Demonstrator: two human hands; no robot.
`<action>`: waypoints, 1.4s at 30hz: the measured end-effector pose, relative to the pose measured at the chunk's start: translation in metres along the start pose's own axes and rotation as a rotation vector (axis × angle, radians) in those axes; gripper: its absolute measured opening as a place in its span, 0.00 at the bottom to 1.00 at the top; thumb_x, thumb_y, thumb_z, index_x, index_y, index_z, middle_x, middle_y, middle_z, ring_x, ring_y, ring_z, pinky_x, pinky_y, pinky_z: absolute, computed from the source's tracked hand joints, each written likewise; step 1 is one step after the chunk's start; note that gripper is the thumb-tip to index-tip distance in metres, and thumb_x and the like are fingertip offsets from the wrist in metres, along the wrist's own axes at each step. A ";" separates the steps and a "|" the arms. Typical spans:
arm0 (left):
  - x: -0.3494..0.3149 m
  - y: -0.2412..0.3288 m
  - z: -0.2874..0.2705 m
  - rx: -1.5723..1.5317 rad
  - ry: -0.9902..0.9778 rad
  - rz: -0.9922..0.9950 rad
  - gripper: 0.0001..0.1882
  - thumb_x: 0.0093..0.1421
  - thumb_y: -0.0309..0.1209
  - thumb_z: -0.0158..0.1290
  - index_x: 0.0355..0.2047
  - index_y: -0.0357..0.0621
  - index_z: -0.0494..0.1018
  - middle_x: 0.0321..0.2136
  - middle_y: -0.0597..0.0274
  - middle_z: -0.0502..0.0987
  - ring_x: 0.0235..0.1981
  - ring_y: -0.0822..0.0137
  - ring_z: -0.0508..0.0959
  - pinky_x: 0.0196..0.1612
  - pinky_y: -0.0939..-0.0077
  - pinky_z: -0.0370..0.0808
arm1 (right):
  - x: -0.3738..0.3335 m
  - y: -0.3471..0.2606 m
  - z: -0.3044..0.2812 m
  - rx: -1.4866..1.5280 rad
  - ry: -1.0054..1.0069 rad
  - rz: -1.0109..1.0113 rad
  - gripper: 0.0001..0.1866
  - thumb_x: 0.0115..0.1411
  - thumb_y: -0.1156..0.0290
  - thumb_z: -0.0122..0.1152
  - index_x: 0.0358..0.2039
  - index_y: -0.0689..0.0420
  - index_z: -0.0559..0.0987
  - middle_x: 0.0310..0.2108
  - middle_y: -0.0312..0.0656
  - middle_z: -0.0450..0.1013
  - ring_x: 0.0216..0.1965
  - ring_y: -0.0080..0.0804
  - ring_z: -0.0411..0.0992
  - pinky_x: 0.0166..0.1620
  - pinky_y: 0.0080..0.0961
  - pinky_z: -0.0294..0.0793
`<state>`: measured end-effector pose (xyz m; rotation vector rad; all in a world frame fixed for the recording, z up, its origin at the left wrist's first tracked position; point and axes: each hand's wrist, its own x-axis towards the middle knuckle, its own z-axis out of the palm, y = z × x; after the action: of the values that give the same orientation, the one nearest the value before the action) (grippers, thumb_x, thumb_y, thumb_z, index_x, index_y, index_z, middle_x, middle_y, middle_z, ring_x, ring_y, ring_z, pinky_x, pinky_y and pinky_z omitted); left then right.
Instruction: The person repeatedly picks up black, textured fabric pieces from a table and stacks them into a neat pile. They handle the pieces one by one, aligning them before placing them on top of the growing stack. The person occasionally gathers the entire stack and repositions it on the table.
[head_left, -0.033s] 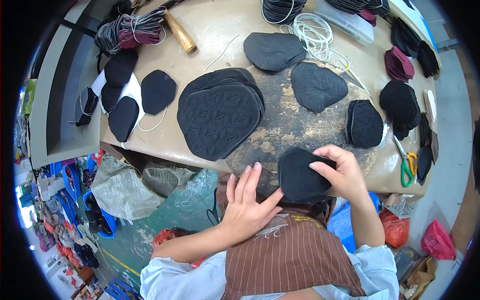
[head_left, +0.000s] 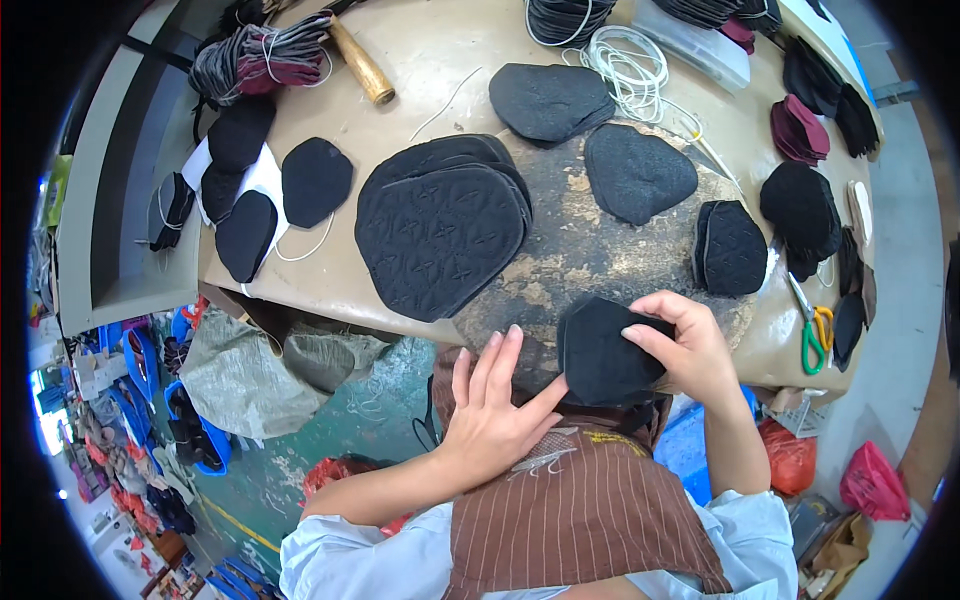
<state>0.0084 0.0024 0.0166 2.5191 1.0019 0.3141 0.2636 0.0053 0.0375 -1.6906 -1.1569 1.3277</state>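
A small stack of black fabric pieces (head_left: pixel 610 355) lies at the near edge of a worn round board. My right hand (head_left: pixel 690 345) pinches its right side, thumb on top. Fingers spread, my left hand (head_left: pixel 495 415) rests at the board's edge with a fingertip against the stack's lower left side. Left of the board sits a larger pile of quilted black pieces (head_left: pixel 440 240). On the board are a loose dark piece (head_left: pixel 640 175) and a small quilted stack (head_left: pixel 732 248); another dark stack (head_left: pixel 550 103) overlaps the far rim.
Scissors with green and orange handles (head_left: pixel 814 345) lie at the right. A coil of white cord (head_left: pixel 628 75) and a wooden handle (head_left: pixel 362 62) are farther back. More black pieces (head_left: pixel 317 183) lie at the left, and a maroon stack (head_left: pixel 798 130) at the right.
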 end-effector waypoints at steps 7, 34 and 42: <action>-0.012 -0.008 0.005 -0.080 0.069 -0.020 0.30 0.44 0.35 0.66 0.51 0.63 0.74 0.62 0.36 0.50 0.60 0.38 0.57 0.59 0.40 0.51 | 0.000 -0.003 0.005 -0.103 0.048 -0.044 0.11 0.53 0.75 0.66 0.36 0.65 0.78 0.31 0.40 0.78 0.35 0.19 0.74 0.39 0.20 0.73; 0.001 -0.001 0.006 -0.165 0.176 0.090 0.26 0.43 0.32 0.64 0.46 0.50 0.74 0.58 0.39 0.61 0.58 0.47 0.66 0.60 0.46 0.52 | 0.005 -0.008 0.004 -0.168 0.007 -0.010 0.11 0.52 0.77 0.67 0.36 0.65 0.78 0.31 0.38 0.77 0.34 0.19 0.73 0.39 0.19 0.73; 0.027 0.013 0.005 0.019 -0.151 0.183 0.32 0.57 0.47 0.50 0.59 0.44 0.64 0.64 0.54 0.59 0.64 0.64 0.60 0.63 0.46 0.43 | 0.008 -0.020 0.003 -0.209 0.000 0.047 0.12 0.51 0.74 0.68 0.35 0.64 0.79 0.30 0.44 0.79 0.33 0.24 0.77 0.37 0.22 0.74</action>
<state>0.0374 0.0110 0.0196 2.6123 0.7217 0.1639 0.2563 0.0199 0.0521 -1.8761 -1.3012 1.2704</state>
